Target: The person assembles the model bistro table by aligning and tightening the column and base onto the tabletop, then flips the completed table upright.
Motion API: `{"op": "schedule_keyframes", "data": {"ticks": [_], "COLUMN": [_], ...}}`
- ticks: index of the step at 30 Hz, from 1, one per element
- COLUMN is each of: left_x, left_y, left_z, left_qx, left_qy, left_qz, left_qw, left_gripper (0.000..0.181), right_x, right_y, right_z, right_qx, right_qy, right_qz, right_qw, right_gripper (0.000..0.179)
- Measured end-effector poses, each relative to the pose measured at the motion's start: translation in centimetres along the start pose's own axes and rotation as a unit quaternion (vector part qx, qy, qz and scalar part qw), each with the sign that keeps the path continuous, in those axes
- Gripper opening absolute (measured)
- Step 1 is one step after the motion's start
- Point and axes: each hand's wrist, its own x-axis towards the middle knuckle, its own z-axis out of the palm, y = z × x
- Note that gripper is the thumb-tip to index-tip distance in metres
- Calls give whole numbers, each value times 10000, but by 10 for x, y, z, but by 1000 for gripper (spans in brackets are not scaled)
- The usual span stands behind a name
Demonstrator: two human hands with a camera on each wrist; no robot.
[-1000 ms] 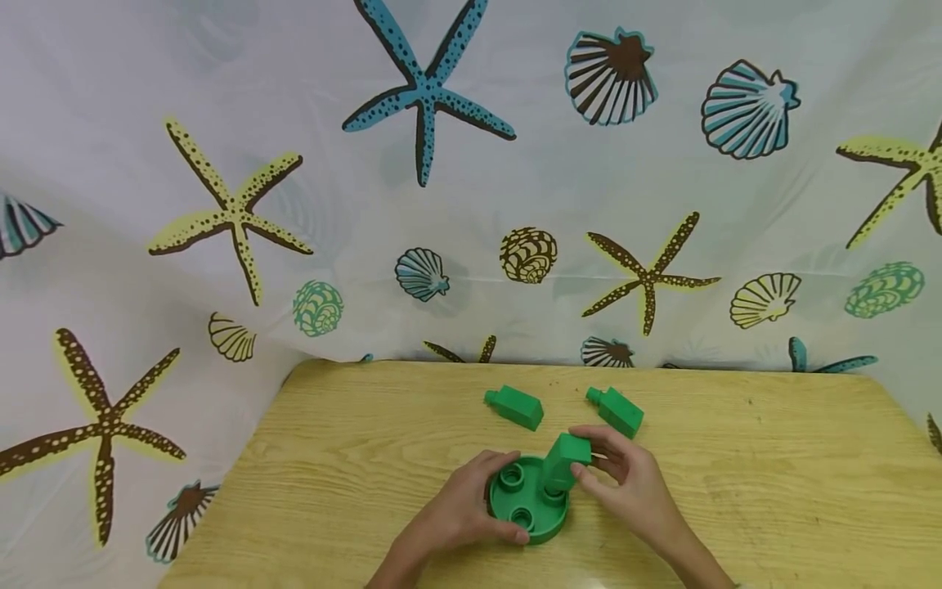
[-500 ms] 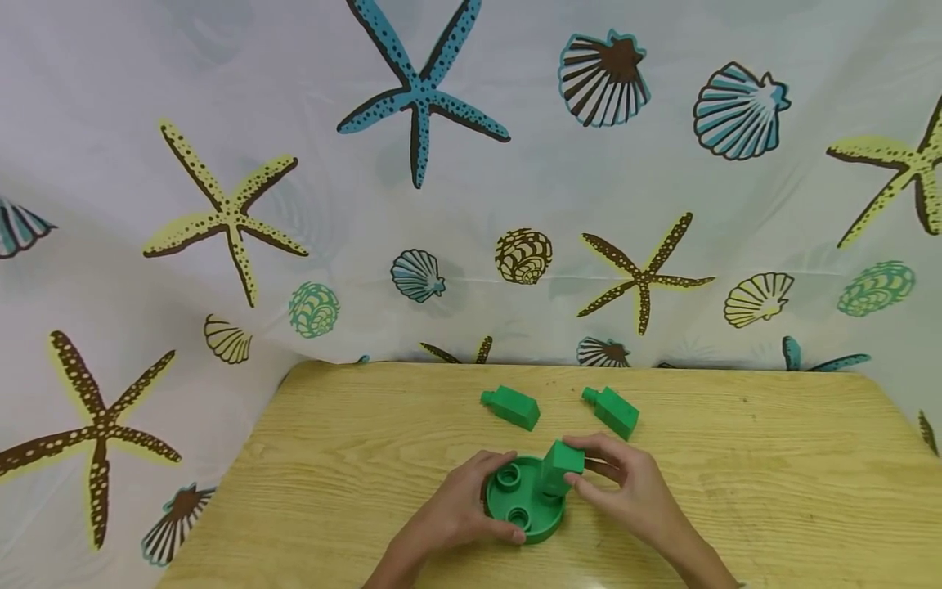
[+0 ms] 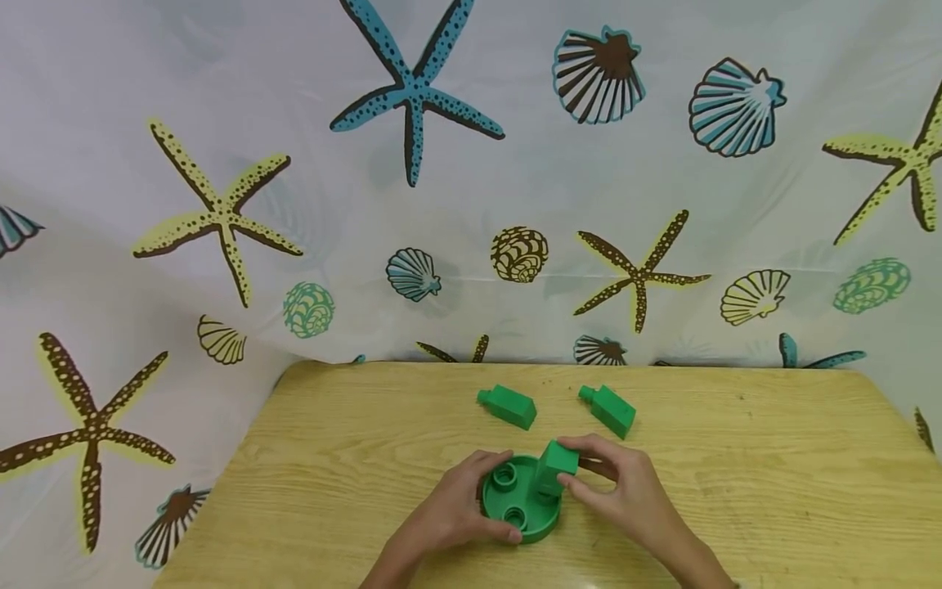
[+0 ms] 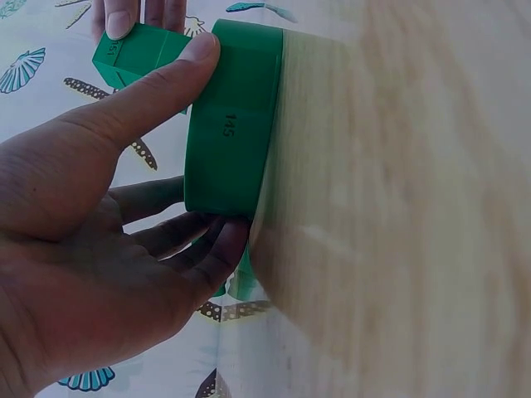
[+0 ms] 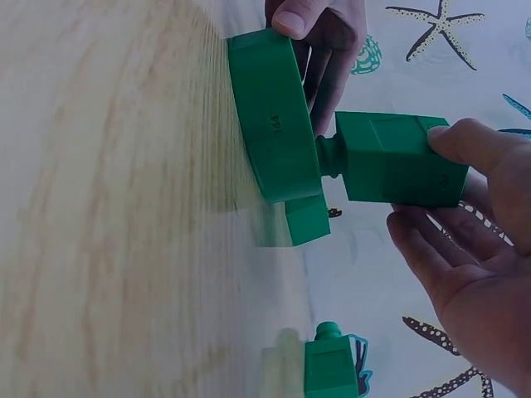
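Observation:
A round green base (image 3: 540, 515) with a raised rim lies flat on the table. My left hand (image 3: 458, 501) grips its rim from the left, thumb at the near side and fingers round the far side. My right hand (image 3: 627, 491) pinches a green rectangular block (image 3: 557, 468) with a narrow neck between thumb and fingers. In the right wrist view the neck (image 5: 330, 155) points into the base, and part of it shows between block and rim. Two threaded round sockets show on the base's left side; the socket beneath the block is hidden.
Two more green blocks with necks lie on their sides behind the base, one at left (image 3: 508, 406) and one at right (image 3: 607, 411). The wooden table (image 3: 751, 474) ends at a hanging white cloth (image 3: 471, 196) printed with starfish and shells.
The block has sunk lower toward the base and its socket has gone out of sight. My right fingers have shifted slightly with it. My left hand keeps its grip on the rim.

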Motion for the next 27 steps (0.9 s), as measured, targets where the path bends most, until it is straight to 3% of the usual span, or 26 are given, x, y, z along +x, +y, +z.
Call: {"op": "schedule_keyframes", "data": {"ticks": [8, 16, 22, 27], "left_x": [-1, 1, 1, 1], "left_y": [1, -2, -3, -4], "left_z": [0, 1, 2, 1], "left_qx": [-47, 45, 23, 55], "left_qy": [-25, 5, 11, 39], "left_qz": [-20, 2, 16, 55], "left_qw": [10000, 10000, 10000, 10000], "left_gripper": [98, 99, 99, 100], "right_x": [2, 0, 0, -1], "right_y": [-3, -4, -6, -12], "right_z": [2, -2, -3, -7], "right_qx": [-406, -777, -713, -613], "right_qy": [-119, 35, -270, -504], "right_qz": [-112, -153, -147, -157], "right_qw": [9990, 9969, 9970, 9967], "right_gripper": [34, 38, 44, 33]}}
